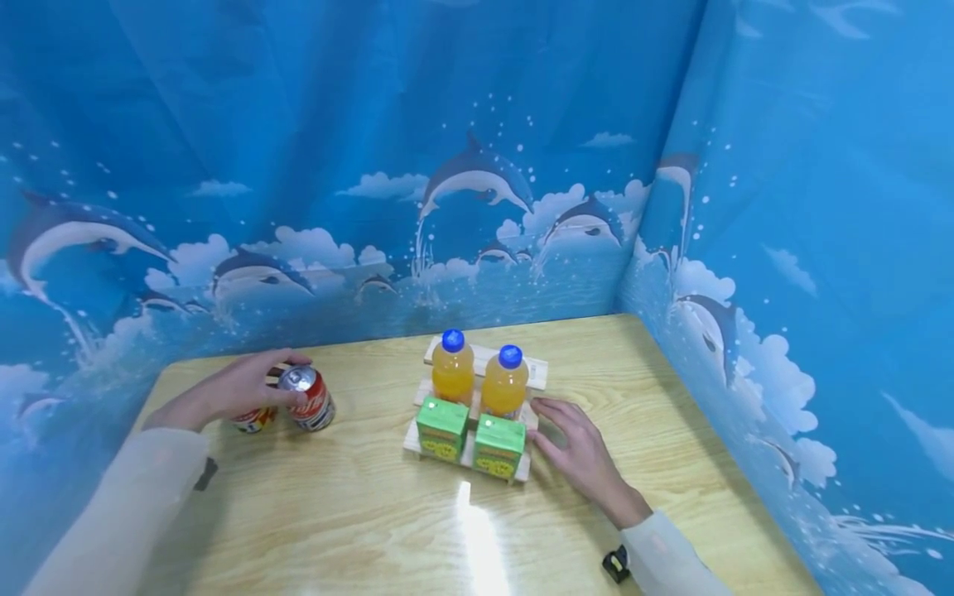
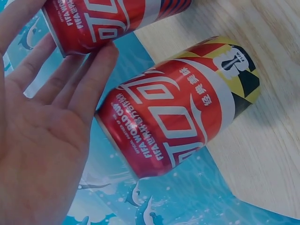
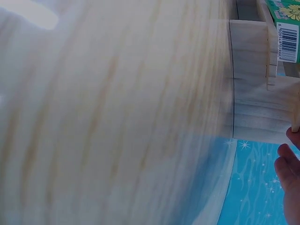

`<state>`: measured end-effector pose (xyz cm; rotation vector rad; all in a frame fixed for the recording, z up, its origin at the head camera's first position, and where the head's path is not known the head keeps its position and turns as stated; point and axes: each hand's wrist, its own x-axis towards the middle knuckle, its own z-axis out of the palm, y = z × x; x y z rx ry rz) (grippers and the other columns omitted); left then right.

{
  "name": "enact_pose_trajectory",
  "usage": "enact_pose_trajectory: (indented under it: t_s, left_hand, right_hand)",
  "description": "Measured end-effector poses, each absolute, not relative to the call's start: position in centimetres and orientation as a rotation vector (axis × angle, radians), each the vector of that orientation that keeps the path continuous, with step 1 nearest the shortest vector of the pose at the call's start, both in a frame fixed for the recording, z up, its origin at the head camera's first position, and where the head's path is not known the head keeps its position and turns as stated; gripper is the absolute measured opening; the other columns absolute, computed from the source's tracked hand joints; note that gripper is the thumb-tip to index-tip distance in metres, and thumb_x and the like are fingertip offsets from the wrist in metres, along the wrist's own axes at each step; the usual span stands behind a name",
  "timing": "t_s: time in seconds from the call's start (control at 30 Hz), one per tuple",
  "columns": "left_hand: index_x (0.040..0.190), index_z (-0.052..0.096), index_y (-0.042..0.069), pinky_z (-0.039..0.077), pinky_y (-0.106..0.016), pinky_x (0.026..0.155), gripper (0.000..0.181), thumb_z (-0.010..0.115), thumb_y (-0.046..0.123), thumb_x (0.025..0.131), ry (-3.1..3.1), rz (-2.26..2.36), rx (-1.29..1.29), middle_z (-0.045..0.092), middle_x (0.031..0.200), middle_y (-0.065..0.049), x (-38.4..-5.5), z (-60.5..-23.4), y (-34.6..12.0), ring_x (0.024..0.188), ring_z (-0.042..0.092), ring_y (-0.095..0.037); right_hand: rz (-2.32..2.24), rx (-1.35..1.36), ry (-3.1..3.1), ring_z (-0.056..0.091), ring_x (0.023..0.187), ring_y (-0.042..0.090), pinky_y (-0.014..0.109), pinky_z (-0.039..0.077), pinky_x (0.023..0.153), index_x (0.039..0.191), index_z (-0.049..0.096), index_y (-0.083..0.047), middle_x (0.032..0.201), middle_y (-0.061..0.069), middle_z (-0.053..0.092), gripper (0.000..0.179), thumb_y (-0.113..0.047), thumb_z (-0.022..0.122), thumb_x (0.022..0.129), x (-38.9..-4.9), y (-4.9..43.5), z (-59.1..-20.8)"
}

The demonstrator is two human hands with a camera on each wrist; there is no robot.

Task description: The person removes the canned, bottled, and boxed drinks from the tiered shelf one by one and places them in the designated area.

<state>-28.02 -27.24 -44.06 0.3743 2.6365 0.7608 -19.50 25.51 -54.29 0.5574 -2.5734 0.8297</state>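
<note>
At the table's left, my left hand (image 1: 238,385) holds a red soda can (image 1: 316,406) with striped lower edge, thumb on the near side, fingers behind. A second red can (image 2: 178,103), yellow and black near its base, stands just beside it; in the head view my hand partly hides it. My right hand (image 1: 577,451) has its fingertips at the right side of a stepped wooden rack (image 1: 411,434). On the rack's upper step are two orange drink bottles (image 1: 452,377) with blue caps. Two green drink cartons (image 1: 442,430) stand in front of them.
The light wooden table (image 1: 350,513) has a bright glare streak near the front. Blue dolphin-print cloth (image 1: 335,165) rises behind the table and along its right side. A dark wrist strap piece (image 1: 615,564) shows by the right sleeve.
</note>
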Motion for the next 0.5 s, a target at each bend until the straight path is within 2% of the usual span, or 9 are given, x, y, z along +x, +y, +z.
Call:
enact_pose_trajectory:
  t_s: [0.2,0.33,0.5]
  left_hand:
    - [0.158,0.051,0.006,0.062,-0.061,0.102,0.067,0.064,0.05,0.11,2.66,0.826,0.45,0.055,0.157,-0.028,-28.2,-43.3,-26.9,0.14,0.058,-0.052]
    - [0.156,0.053,0.006,0.062,-0.062,0.1,0.061,0.063,0.045,0.111,2.688,0.818,0.468,0.056,0.156,-0.028,-28.5,-42.7,-26.6,0.138,0.059,-0.052]
    - [0.154,0.056,0.007,0.059,-0.066,0.103,0.06,0.061,0.049,0.111,2.744,0.792,0.478,0.058,0.155,-0.026,-29.0,-41.9,-25.9,0.138,0.059,-0.05]
  right_hand:
    - [0.834,0.559,-2.563,0.069,0.131,0.031,0.052,0.056,0.114,0.138,0.072,-0.006,0.141,0.01,0.073,0.051,-0.024,0.087,0.093,-19.5,25.5,-54.4]
    - [0.847,0.56,-2.561,0.069,0.131,0.031,0.052,0.056,0.113,0.138,0.072,-0.006,0.141,0.01,0.073,0.05,-0.024,0.087,0.094,-19.5,25.5,-54.5]
    - [0.854,0.558,-2.56,0.069,0.131,0.031,0.053,0.056,0.113,0.138,0.072,-0.006,0.141,0.011,0.073,0.05,-0.023,0.087,0.094,-19.6,25.5,-54.5]
